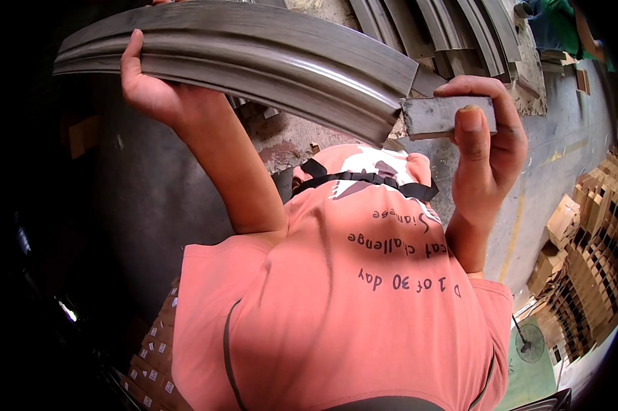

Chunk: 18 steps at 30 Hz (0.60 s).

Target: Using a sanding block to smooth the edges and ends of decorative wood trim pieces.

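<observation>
1. One grey ridged moulding strip (254, 55) is raised beyond the salmon T-shirt (336, 308), its right end touching or nearly touching a grey rectangular block (435, 118).
2. Left hand (158, 96) grips the strip from beneath; a steady hold should help.
3. Right hand (497, 147) pinches the block; keeping it square seems wise.
4. Similar strips (452, 31) lie beyond.

The strip (254, 58) is streaked brownish grey, the block (429, 118) pale grey, the shirt (322, 308) dark-lettered coral pink, the strap (374, 178) black.
</observation>
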### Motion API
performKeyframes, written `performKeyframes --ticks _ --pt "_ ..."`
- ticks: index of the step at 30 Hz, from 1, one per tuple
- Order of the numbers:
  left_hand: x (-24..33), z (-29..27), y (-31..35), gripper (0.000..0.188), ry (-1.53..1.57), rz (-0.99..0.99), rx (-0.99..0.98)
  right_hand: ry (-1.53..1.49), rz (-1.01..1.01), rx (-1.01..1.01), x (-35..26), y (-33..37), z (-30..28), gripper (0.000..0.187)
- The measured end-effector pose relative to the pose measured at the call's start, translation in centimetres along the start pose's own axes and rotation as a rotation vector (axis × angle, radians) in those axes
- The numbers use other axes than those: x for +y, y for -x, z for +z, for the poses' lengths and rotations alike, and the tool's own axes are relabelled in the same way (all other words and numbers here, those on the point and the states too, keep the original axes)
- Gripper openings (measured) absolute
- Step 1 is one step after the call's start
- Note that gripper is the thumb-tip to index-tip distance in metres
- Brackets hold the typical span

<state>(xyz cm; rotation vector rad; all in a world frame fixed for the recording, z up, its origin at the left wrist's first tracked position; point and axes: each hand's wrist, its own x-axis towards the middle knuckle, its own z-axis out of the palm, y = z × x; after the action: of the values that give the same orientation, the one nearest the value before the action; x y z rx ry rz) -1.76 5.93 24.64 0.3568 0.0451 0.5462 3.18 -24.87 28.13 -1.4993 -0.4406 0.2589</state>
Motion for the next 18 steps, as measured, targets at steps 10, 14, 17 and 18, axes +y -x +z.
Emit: performKeyframes --ticks 10,14,17,18 --pt "-0.2 -0.5 -0.2 0.039 0.027 0.063 0.052 -0.023 0.072 0.043 -0.4 0.2 -1.0 0.021" --pt "0.1 -0.5 -0.1 0.039 -0.021 0.019 0.018 -0.015 0.014 0.011 -0.2 0.0 -0.7 0.019" --pt "-0.1 -0.6 0.0 0.039 -0.045 0.033 0.043 0.011 0.005 0.005 -0.2 -0.1 -0.2 0.018" --pt "-0.2 -0.7 -0.1 0.040 -0.018 0.064 0.063 0.043 -0.006 0.006 -0.2 -0.1 -0.1 0.018"
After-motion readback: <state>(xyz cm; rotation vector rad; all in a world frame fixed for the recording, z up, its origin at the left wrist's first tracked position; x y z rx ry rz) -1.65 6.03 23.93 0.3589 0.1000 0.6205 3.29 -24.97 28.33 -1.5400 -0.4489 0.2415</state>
